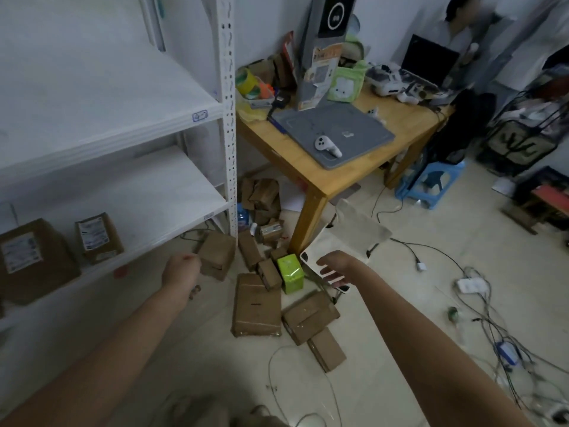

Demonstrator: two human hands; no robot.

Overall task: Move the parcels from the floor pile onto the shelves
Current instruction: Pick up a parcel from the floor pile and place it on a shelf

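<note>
- Left grip (181, 269) is curled, knuckles up, right against the left edge of a brown parcel (216, 255) just off the foot of the rack post (229, 118). I cannot tell whether it actually holds the parcel.
- Right grip (334, 268) is wide, fingers spread and pointing left, holding nothing. It hangs over a white plastic object (354, 232) beside the desk leg (308, 220).
- The floor pile lies between the two arms: a large flat parcel (257, 306), a taped parcel (309, 315) just to its right, a slim parcel (326, 349) below that, and a green box (291, 272) standing among smaller brown ones.
- More brown parcels (261, 195) are heaped under the desk, near the post.
- Lower shelf (147, 198) carries two labelled parcels at its left end: a big one (30, 260) and a smaller one (98, 238), near each other but apart.
- Upper shelf (92, 97) is white, with a small blue tag on its front edge.
- Wooden desk (348, 177): grey mat (354, 127) with a white controller (326, 145) on it; clutter along the wall side, and a laptop (428, 60) at the far end.
- Blue stool (431, 183) stands beyond the desk, and loose cables (492, 334) trail across the floor on the right.
</note>
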